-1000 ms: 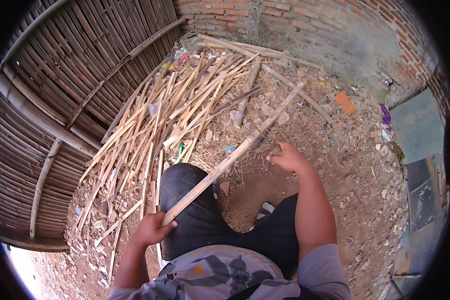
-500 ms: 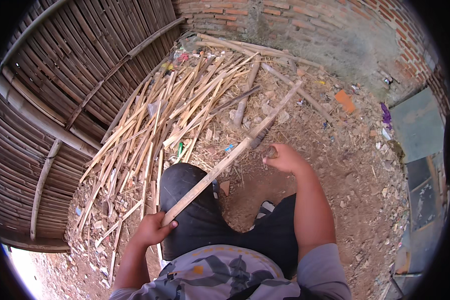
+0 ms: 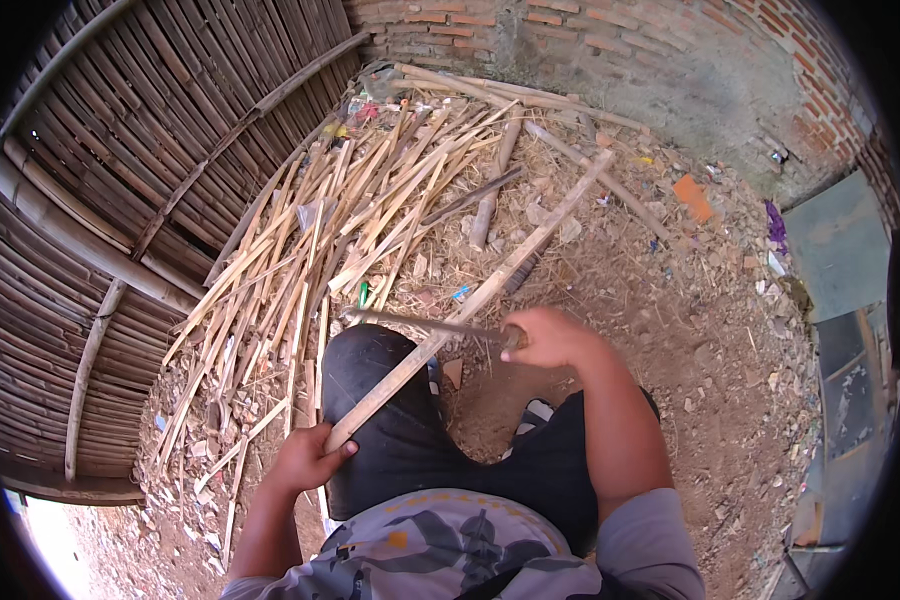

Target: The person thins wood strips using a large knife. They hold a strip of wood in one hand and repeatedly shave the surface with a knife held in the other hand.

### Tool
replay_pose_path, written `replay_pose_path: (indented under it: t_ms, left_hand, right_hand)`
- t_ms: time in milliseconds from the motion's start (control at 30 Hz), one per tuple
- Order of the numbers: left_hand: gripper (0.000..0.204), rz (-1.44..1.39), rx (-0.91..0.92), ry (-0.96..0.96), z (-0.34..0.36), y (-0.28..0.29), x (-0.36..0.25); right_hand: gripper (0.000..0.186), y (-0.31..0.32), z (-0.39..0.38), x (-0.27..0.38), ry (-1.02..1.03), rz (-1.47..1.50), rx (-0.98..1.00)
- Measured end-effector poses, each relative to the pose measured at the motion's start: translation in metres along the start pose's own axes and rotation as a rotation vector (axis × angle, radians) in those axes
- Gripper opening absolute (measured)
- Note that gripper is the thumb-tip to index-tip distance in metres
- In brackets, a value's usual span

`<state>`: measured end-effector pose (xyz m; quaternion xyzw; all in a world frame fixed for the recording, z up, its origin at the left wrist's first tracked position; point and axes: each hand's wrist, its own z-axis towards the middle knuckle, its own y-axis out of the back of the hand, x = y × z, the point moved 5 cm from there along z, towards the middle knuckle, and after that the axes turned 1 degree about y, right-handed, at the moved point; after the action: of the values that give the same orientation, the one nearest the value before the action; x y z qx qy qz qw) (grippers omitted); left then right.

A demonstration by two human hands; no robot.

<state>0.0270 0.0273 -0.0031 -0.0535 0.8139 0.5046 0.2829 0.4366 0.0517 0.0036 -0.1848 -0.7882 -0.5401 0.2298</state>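
Note:
My left hand is closed round the near end of a long split bamboo strip. The strip slants away to the right, past my left knee, toward the rubble. A dark log-like piece lies under or against its middle; I cannot tell which. In my right hand is the handle of a machete. Its slim, slightly blurred blade points left across the strip, just beyond my left knee. Whether the edge touches the bamboo is unclear.
Many cut bamboo strips lie heaped at the left, beside a woven bamboo wall. Thicker poles rest on the littered dirt farther off. A brick wall closes the back; grey panels stand at the right.
My right hand has moved left and slightly toward me, and the machete blade now shows across the strip. The left hand keeps its hold, nearly still.

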Motion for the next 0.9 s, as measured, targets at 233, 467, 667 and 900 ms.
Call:
replay_pose_path:
  t_ms: [233, 467, 667, 900]
  left_hand:
    - [0.053, -0.006, 0.017, 0.0, 0.004, 0.002, -0.007]
    - [0.053, -0.048, 0.014, 0.012, 0.001, -0.003, 0.006]
    - [0.053, -0.023, 0.016, 0.001, 0.003, -0.001, 0.001]
    - [0.05, -0.066, 0.058, 0.02, 0.004, -0.002, 0.004]
  right_hand:
    - [0.049, 0.023, -0.002, -0.064, -0.159, 0.188, -0.313]
    - [0.044, -0.011, -0.001, 0.027, 0.076, -0.186, -0.006]
    - [0.045, 0.018, 0.004, -0.044, -0.138, 0.189, -0.231]
    - [0.045, 0.006, 0.002, -0.037, -0.087, 0.159, -0.294]
